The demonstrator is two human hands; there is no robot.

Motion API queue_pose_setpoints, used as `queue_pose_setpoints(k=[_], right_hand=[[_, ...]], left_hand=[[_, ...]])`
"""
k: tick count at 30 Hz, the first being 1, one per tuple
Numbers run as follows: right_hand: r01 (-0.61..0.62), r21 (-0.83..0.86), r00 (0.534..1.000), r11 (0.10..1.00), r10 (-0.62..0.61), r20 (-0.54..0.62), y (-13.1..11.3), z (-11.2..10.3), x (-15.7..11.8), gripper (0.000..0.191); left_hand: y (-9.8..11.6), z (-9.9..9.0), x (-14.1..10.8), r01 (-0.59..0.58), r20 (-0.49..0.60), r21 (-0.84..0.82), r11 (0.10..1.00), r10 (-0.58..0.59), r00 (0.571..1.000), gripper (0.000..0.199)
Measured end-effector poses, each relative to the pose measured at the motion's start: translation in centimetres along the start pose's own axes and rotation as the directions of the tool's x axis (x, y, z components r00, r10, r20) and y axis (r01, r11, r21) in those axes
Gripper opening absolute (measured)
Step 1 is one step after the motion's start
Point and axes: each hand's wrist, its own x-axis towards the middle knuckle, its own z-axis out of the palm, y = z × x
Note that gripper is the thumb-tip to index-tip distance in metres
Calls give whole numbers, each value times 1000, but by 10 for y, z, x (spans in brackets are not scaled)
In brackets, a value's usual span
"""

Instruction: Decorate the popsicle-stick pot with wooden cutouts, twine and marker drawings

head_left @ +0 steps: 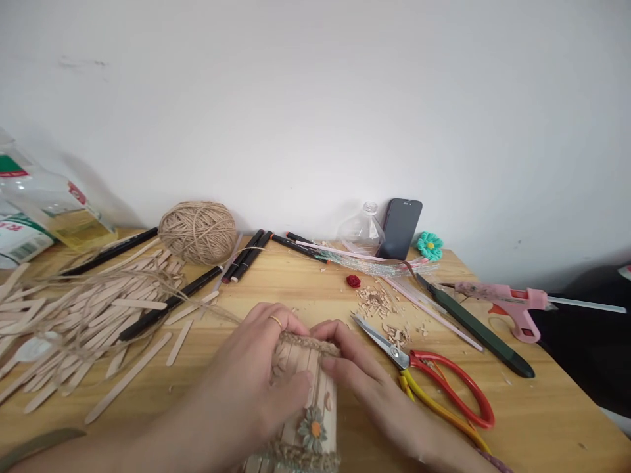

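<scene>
A craft-stick holder (pixel 290 430) lies at the bottom middle, its pale sticks side by side. Braided twine trims its top and lower part, and a grey-green flower (pixel 313 428) with an orange centre sits on its front. My left hand (pixel 246 378) wraps the holder's left side, thumb across the sticks, a ring on one finger. At the upper right, my right hand (pixel 362 374) grips the twine-trimmed rim with thumb and fingers. A strand of twine (pixel 224 312) runs from my left hand toward the twine ball (pixel 198 231). The holder's underside is hidden.
Red-and-yellow-handled scissors (pixel 424 378) lie open right of my right hand, near a green-handled knife (pixel 478 328) and pink glue gun (pixel 517 305). Loose craft sticks (pixel 98 328) and black markers (pixel 172 302) spread leftward. A phone (pixel 400 230) leans on the wall; wood chips (pixel 377 299) lie nearby.
</scene>
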Motion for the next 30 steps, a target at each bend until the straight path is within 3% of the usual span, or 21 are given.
queue_pose_setpoints(k=[10, 30], right_hand=[[-3, 5, 1000, 1000, 3, 1, 1, 0, 1, 23], [2, 10, 1000, 1000, -2, 6, 0, 1, 0, 23]], left_hand=[[-7, 5, 1, -73, -75, 23, 997, 75, 994, 21], [-6, 3, 0, -99, -59, 38, 994, 101, 993, 22]])
